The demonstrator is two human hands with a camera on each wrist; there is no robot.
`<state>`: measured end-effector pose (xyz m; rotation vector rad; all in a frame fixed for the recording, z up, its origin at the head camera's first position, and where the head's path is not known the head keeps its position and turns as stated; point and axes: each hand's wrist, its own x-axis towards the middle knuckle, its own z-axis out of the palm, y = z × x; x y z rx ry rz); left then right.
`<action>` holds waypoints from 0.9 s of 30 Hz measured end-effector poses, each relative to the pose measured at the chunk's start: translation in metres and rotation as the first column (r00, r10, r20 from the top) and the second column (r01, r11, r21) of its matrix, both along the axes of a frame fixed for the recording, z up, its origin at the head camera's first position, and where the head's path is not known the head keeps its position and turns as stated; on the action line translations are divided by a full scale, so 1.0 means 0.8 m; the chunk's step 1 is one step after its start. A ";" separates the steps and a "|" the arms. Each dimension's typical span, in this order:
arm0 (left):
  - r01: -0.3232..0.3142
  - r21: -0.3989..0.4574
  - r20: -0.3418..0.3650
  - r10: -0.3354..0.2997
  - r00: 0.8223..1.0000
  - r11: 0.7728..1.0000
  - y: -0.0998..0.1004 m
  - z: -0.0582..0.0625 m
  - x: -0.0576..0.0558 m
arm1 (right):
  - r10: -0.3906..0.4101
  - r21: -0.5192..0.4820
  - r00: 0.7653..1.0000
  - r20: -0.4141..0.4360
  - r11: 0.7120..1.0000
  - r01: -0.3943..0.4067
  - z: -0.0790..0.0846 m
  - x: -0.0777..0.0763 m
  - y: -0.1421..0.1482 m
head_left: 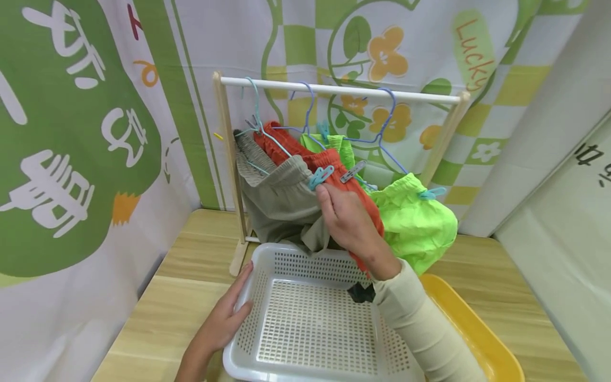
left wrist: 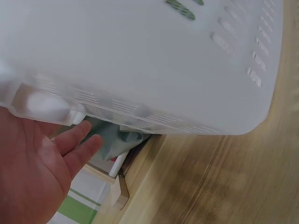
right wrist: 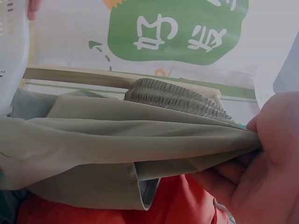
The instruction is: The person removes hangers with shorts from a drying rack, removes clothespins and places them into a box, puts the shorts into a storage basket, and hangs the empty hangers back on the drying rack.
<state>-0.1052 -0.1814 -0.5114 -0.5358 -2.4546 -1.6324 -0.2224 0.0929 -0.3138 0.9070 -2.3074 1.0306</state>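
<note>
Grey shorts (head_left: 277,196) with an elastic waist hang from a teal hanger (head_left: 258,114) on the rack. My right hand (head_left: 346,217) pinches their fabric just below a teal clothespin (head_left: 321,178); in the right wrist view the grey cloth (right wrist: 140,140) is drawn into folds toward the thumb and fingers. At the left side of a white perforated basket (head_left: 245,318), my left hand (head_left: 221,321) touches the rim with fingers fairly straight. The left wrist view has those fingers (left wrist: 77,149) extended beside the basket's outer wall (left wrist: 140,84).
Red shorts (head_left: 334,162) and bright green shorts (head_left: 415,217) hang beside the grey pair under the white rail (head_left: 343,91). A grey clothespin (head_left: 353,171) clips the red pair. A dark cloth (head_left: 361,293) lies in the basket. A yellow tray (head_left: 477,329) sits at right.
</note>
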 end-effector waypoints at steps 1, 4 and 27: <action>-0.004 0.000 -0.002 0.004 1.000 1.000 0.000 0.000 0.000 | -0.008 0.002 1.000 -0.010 1.000 0.008 0.000 0.000 0.000; -0.004 0.013 0.001 0.004 1.000 1.000 0.000 -0.001 0.000 | -0.036 0.000 0.998 -0.043 0.999 0.036 -0.002 -0.002 0.001; -0.006 0.032 -0.068 0.008 0.998 0.999 -0.003 -0.006 -0.001 | 0.095 -0.363 0.972 0.214 0.932 -0.011 -0.002 0.001 0.005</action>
